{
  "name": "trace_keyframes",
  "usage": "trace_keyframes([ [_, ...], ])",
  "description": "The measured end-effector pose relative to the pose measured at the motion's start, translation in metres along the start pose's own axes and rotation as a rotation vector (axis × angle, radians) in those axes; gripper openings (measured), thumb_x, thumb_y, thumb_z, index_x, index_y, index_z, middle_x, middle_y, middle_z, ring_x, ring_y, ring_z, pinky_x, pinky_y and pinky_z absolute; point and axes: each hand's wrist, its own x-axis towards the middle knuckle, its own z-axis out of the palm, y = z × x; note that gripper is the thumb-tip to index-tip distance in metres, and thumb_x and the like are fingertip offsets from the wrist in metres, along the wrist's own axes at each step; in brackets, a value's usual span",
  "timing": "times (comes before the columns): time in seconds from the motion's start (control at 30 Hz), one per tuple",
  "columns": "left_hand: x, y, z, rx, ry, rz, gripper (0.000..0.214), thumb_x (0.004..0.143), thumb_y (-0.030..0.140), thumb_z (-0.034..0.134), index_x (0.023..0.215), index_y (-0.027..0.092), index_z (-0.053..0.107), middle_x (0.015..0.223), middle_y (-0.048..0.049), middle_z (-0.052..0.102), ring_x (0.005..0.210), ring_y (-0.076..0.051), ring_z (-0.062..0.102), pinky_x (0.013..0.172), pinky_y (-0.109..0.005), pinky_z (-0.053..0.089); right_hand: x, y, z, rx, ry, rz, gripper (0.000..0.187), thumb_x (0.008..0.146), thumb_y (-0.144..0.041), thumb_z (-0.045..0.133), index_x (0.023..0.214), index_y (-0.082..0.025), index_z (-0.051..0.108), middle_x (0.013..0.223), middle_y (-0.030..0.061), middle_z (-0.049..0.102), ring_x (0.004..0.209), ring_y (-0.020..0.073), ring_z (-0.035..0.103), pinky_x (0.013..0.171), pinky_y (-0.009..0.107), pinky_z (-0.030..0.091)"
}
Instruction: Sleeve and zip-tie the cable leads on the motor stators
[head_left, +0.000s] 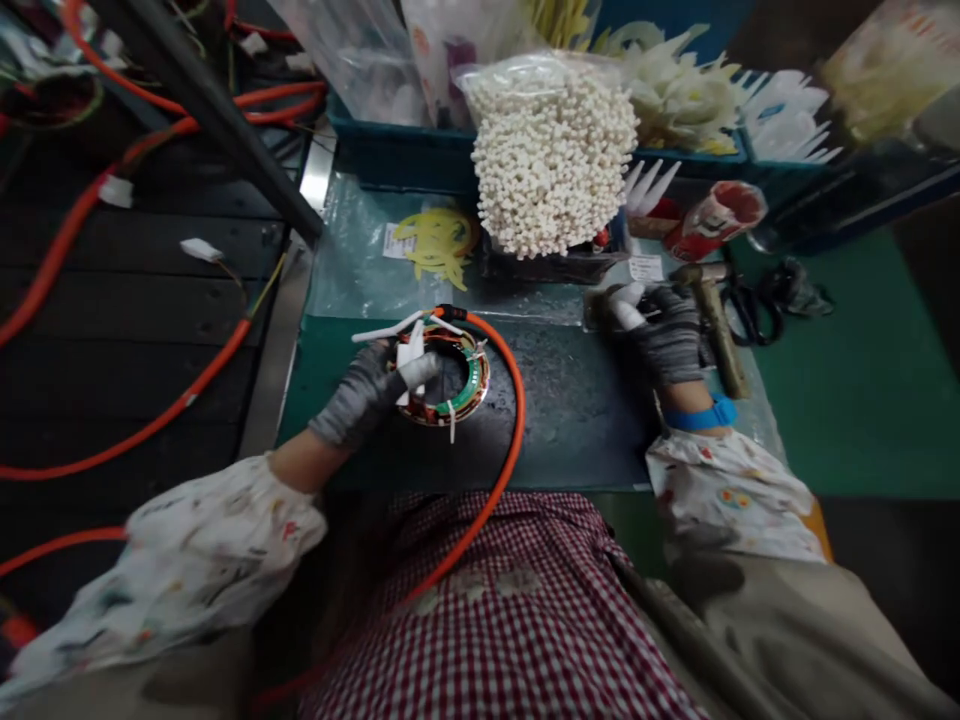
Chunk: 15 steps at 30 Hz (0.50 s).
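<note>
Here, above a checked apron (510,620), an orange cable (517,425) loops up from the lap and across the dark mat (570,420) to a wound ring (475,385) lying near the mat's left edge. The gloved left hand (367,390) curls over the ring's near-left rim, thumb and fingers pinching a white slip (409,358) against the windings. A firm pinch low on the slip, with the ring flat on the mat, looks the surest hold. At the mat's far right corner the right hand (664,330) lies over something dark beside a hammer (718,320); whether it grips cannot be told. Beyond, a bag of white pieces (551,160) leans on a blue tray (405,155).
</note>
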Motion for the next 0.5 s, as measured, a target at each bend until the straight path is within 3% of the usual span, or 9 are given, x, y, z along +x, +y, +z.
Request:
trace_keyframes([
  [0.13,0.009,0.007,0.01,0.006,0.059,0.002,0.045,0.084,0.053,0.094,0.117,0.024,0.083,0.122,-0.0089,0.087,0.122,-0.035,0.08,0.114,-0.054,0.066,-0.018,-0.041,-0.024,0.041,0.049,-0.048,0.019,0.097,-0.047,0.077,0.1,-0.03,0.072,0.099,0.0088,0.079,0.09,0.0279,0.072,0.094,0.052,0.063],
  [0.2,0.012,0.003,0.011,0.018,0.094,0.022,0.046,0.082,0.051,0.094,0.118,0.023,0.083,0.122,-0.0086,0.088,0.118,-0.035,0.081,0.113,-0.054,0.067,-0.048,-0.071,-0.031,0.101,-0.112,-0.104,0.02,0.103,-0.045,0.072,0.111,-0.027,0.075,0.104,0.0107,0.082,0.09,0.0286,0.077,0.088,0.049,0.065],
  [0.3,0.01,-0.005,0.011,0.087,0.126,0.099,0.046,0.085,0.051,0.091,0.121,0.022,0.084,0.124,-0.0096,0.088,0.121,-0.036,0.081,0.114,-0.054,0.067,-0.106,-0.112,-0.022,0.219,-0.419,-0.153,0.025,0.106,-0.041,0.073,0.125,-0.026,0.08,0.104,0.0064,0.088,0.086,0.0257,0.084,0.079,0.041,0.07],
  [0.4,-0.003,-0.013,0.012,0.286,0.148,0.305,0.042,0.096,0.045,0.086,0.132,0.024,0.083,0.138,-0.0107,0.085,0.132,-0.035,0.08,0.123,-0.053,0.064,-0.154,-0.132,-0.004,0.278,-0.568,-0.117,0.031,0.108,-0.038,0.074,0.135,-0.024,0.08,0.117,0.0094,0.092,0.101,0.0288,0.09,0.089,0.042,0.075],
  [0.5,-0.026,-0.019,0.013,0.461,0.158,0.628,0.051,0.107,0.046,0.077,0.156,0.033,0.072,0.155,-0.0078,0.078,0.15,-0.032,0.072,0.137,-0.051,0.053,-0.177,-0.131,0.001,0.243,-0.607,-0.071,0.034,0.107,-0.04,0.076,0.137,-0.026,0.082,0.121,0.0106,0.092,0.108,0.0316,0.09,0.095,0.046,0.075],
])
